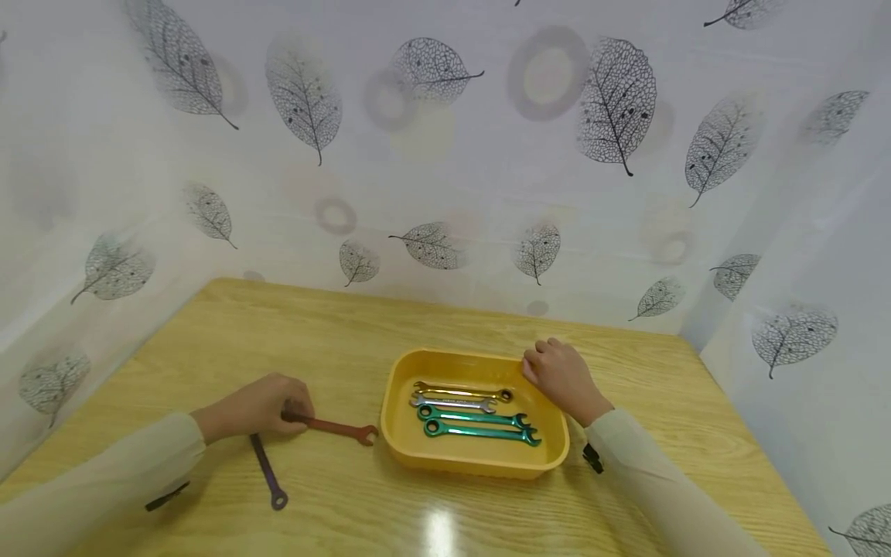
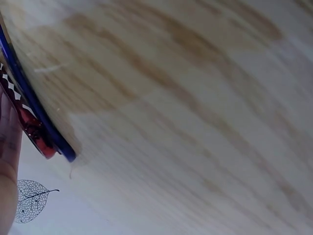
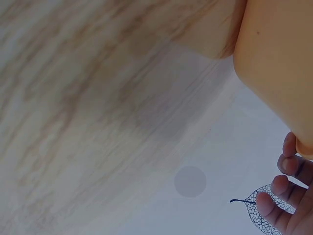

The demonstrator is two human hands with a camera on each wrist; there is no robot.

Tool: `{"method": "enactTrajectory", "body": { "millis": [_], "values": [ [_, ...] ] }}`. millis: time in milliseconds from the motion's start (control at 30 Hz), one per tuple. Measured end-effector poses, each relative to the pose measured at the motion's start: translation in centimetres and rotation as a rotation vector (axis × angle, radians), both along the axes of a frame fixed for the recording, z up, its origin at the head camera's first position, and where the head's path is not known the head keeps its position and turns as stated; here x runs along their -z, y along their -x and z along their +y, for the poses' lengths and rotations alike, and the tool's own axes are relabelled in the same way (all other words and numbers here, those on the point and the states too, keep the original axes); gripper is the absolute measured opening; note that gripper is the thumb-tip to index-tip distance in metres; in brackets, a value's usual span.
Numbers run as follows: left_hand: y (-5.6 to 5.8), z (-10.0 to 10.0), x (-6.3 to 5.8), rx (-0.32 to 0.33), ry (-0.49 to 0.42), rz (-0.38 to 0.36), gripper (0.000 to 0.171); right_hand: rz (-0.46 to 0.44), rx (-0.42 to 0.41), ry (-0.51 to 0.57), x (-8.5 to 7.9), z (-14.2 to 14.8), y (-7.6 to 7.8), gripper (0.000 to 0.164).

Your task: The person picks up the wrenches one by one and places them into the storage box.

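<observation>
My left hand [image 1: 267,406] grips a red wrench [image 1: 337,427] by one end. Its open-jawed end points right, close to the tray's left wall. Under that hand a dark purple-blue wrench [image 1: 267,472] lies on the table, its far end hidden by the hand. Both the red wrench [image 2: 36,129] and the blue one [image 2: 44,115] show side by side in the left wrist view. With my right hand [image 1: 564,379] I hold the rim of a yellow plastic tray [image 1: 480,466] at its back right corner. In the right wrist view the fingers [image 3: 291,164] meet that rim.
Inside the tray lie a gold wrench [image 1: 462,391], a silver wrench [image 1: 452,403] and two green wrenches [image 1: 480,433], roughly parallel. The wood-grain table [image 1: 334,333] ends at a white leaf-patterned backdrop [image 1: 445,193] behind and at both sides.
</observation>
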State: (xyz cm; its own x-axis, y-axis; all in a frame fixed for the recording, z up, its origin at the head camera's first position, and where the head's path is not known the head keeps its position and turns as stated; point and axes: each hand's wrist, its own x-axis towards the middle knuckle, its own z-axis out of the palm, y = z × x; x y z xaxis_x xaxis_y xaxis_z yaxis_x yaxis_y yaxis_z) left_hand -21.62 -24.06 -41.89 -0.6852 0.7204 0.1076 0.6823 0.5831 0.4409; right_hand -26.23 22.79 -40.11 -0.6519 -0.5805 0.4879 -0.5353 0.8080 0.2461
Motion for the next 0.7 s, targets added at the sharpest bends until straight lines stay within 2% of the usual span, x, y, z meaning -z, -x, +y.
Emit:
{"method": "enactTrajectory", "body": {
  "millis": [200, 467, 700],
  "values": [
    [-0.16, -0.16, 0.14, -0.006, -0.039, -0.021, 0.007, -0.013, 0.008, -0.001, -0.01, -0.12, -0.17, 0.021],
    [-0.43, -0.43, -0.23, -0.077, -0.029, 0.015, 0.011, -0.015, 0.011, 0.007, 0.02, -0.09, -0.06, 0.022],
    [-0.30, -0.52, -0.42, -0.108, -0.034, 0.053, 0.012, -0.021, 0.013, 0.008, 0.04, -0.03, 0.00, 0.021]
  ]
}}
